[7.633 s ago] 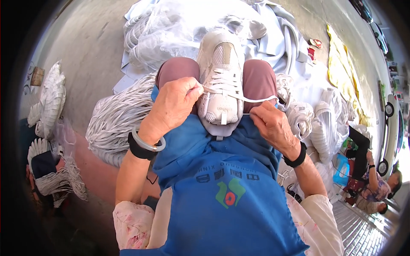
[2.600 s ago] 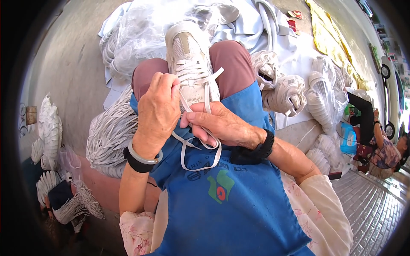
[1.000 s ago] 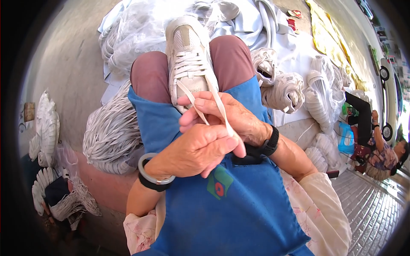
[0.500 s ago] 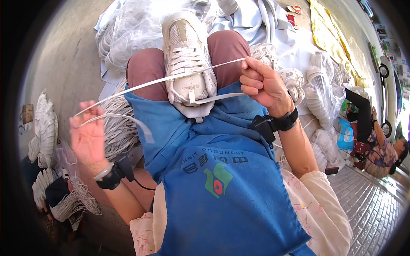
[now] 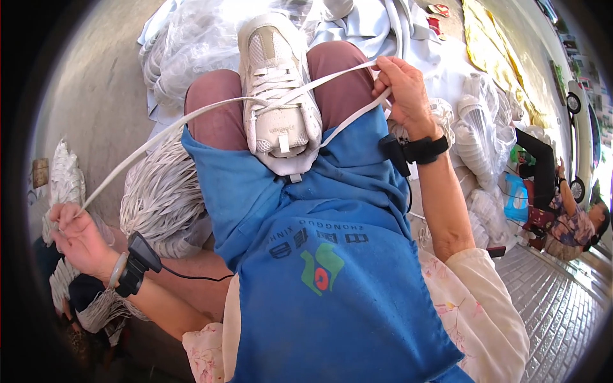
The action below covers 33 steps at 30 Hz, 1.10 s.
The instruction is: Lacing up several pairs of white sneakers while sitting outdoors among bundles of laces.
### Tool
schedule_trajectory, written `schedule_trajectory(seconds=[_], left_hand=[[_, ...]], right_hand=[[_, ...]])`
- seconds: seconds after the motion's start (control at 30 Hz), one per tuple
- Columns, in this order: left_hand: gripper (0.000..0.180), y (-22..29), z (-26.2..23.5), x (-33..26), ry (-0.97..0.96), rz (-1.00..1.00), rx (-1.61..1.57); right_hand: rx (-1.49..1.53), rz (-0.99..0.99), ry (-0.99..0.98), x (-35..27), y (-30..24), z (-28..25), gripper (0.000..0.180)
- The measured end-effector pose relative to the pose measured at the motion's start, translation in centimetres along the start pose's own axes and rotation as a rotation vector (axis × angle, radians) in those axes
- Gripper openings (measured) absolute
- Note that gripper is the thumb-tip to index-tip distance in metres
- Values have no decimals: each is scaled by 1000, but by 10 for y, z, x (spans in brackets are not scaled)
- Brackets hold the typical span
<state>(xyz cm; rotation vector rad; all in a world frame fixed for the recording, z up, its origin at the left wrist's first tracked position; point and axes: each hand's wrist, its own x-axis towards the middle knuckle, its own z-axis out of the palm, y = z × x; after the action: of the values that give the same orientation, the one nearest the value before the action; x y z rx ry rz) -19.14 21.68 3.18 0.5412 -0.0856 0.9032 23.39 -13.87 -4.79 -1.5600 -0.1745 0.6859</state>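
Observation:
A beige and white sneaker (image 5: 281, 124) rests between my knees, toe away from me, on a blue apron (image 5: 357, 300). Its flat white shoelace (image 5: 172, 124) crosses over the upper rows of lacing. One strand runs far left to my left hand (image 5: 83, 239), pinched between the fingertips. Right of the shoe, my right hand (image 5: 405, 92) grips the other strand, which leaves the crossing at a slant. Another length drops from this hand back toward the shoe's collar. The fingers of the right hand partly hide the lace in them.
A thick bundle of white laces (image 5: 163, 191) lies beside my left leg. Plastic-wrapped white shoe parts (image 5: 185, 57) sit beyond my knees, and more bagged pieces (image 5: 479, 134) lie at right. Another person (image 5: 568, 217) sits far right near a blue stool (image 5: 516, 199).
My left hand has swung outward left and down, drawing its lace strand long. My right hand has risen slightly. The lace, earlier stretched between both hands above the shoe, now crosses against it.

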Motion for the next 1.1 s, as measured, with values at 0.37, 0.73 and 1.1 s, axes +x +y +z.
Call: schedule_trajectory(seconds=[0.37,0.73,1.1], left_hand=[[26,-182,72,-15,-24,-711,1180],[18,-201,64,-22,-27,-776,1491],[22,-219,68,-19,-68,-592,1572]], right_hand=[[-908,-714,-458,-71,-16,22,16],[-1034,-784,-386,-62,2,15,10],[-1195,-739,-393,-69,6,31,7]])
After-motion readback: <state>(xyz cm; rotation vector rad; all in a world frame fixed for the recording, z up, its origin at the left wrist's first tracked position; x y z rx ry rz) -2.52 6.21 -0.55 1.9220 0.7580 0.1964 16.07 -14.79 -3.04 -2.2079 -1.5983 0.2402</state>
